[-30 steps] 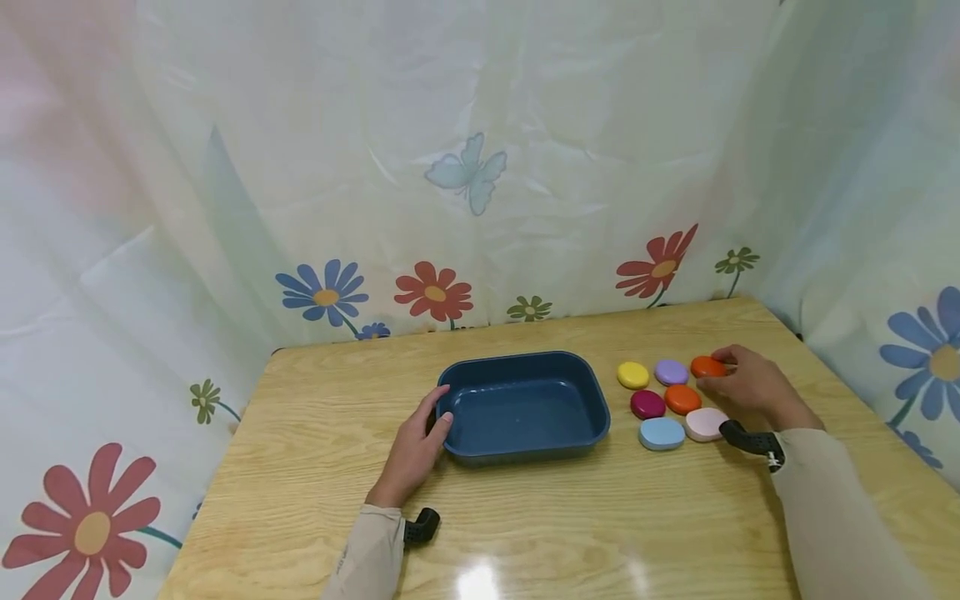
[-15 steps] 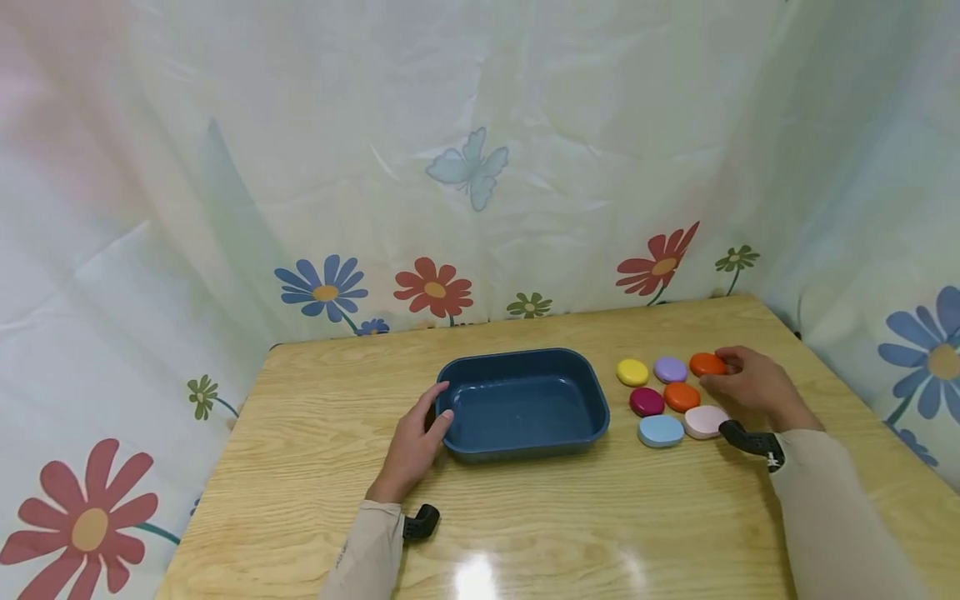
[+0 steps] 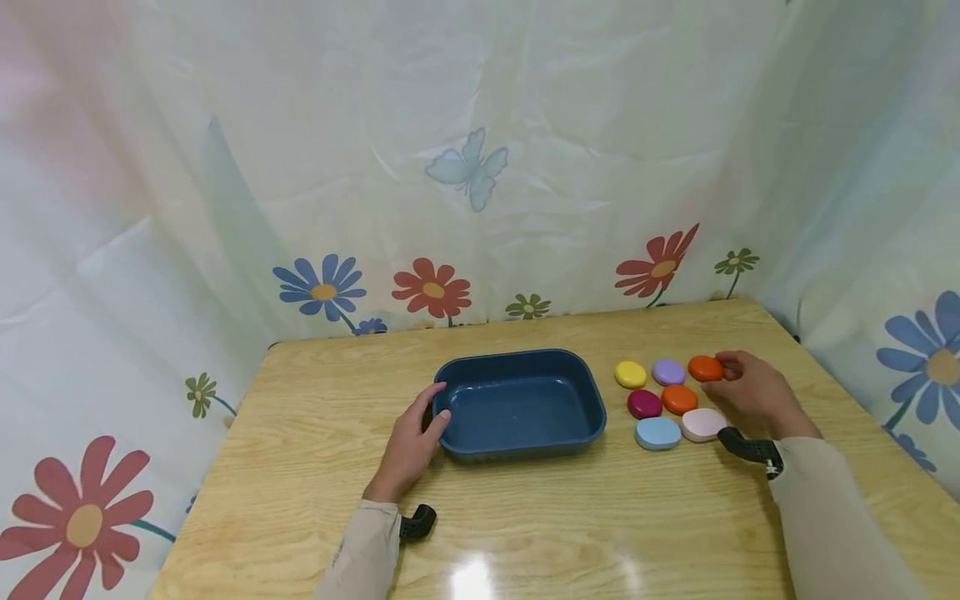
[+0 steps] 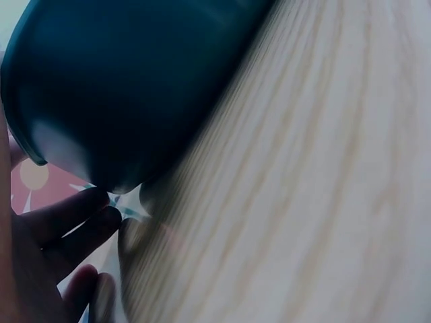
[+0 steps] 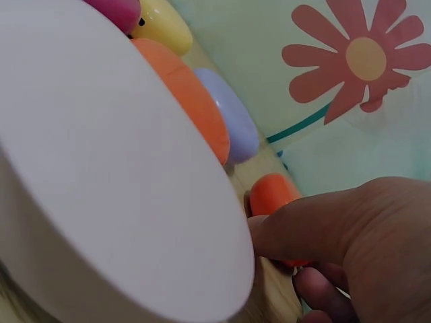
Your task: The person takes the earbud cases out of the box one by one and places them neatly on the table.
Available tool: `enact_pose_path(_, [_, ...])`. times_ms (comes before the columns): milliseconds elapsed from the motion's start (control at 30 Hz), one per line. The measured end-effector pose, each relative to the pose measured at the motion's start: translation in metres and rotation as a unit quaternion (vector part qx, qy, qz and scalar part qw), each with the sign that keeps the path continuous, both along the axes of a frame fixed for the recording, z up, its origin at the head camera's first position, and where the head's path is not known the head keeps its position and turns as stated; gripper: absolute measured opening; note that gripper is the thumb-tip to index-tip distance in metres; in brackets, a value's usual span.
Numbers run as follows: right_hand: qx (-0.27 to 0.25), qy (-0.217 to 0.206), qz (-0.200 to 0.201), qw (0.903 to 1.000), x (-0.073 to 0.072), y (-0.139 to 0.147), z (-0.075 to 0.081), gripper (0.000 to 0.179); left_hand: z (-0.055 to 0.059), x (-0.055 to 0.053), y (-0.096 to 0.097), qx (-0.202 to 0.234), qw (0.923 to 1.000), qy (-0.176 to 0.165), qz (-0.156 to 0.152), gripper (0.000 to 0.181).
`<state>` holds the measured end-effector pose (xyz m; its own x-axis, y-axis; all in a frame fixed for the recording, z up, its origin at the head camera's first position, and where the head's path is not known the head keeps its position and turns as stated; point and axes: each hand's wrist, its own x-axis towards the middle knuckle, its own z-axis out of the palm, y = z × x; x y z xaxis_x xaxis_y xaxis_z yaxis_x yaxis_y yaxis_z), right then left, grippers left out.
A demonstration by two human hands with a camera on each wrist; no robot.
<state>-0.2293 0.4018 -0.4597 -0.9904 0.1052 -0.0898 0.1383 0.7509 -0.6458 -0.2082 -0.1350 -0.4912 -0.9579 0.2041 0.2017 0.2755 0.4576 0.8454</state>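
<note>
A dark blue rectangular basin [image 3: 517, 447] stands on the table. My left hand [image 3: 408, 442] holds its left end, thumb over the rim and the other fingers along the outer wall, as the left wrist view shows. Farther right lies a group of glossy oval pieces. My right hand [image 3: 757, 392] pinches the right edge of the red-orange oval piece [image 3: 705, 367] at the back right corner of the group. In the right wrist view the thumb [image 5: 303, 229] covers part of that piece [image 5: 273, 192]. The pale pink oval piece [image 5: 128, 155] looms large there, close to the wrist camera.
Beside the red-orange piece lie lilac [image 3: 669, 372], yellow [image 3: 631, 374], orange [image 3: 679, 398], crimson [image 3: 645, 404] and light blue [image 3: 657, 432] oval pieces. A flowered curtain [image 3: 360, 167] hangs behind the wooden table [image 3: 540, 533] and along its sides.
The view has shifted slightly. Both hands stay in nearly the same places, the left at the basin and the right at the red-orange piece, with its fingers a touch farther right.
</note>
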Motion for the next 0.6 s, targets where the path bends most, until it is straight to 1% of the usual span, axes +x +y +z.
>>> enact_pose_path(167, [-0.002, 0.01, 0.008, 0.9999, 0.0016, 0.0006, 0.0006, 0.074, -0.0002, 0.0007, 0.0002, 0.007, 1.0, 0.003, 0.002, 0.046])
enact_pose_path(333, [0.005, 0.007, 0.008, 0.9999, 0.0027, 0.0008, 0.0039, 0.075, -0.0002, -0.0018, -0.0001, 0.009, 0.9998, 0.017, -0.007, 0.047])
enact_pose_path(433, [0.009, 0.006, 0.011, 0.9999, 0.0018, 0.0031, 0.0035, 0.077, 0.0009, -0.0023, 0.0003, 0.008, 0.9998, 0.014, -0.009, 0.048])
enact_pose_path(600, [-0.002, 0.002, 0.01, 0.9999, -0.0015, 0.0048, -0.0016, 0.079, 0.0018, -0.0003, -0.0005, 0.006, 1.0, 0.004, -0.004, 0.048])
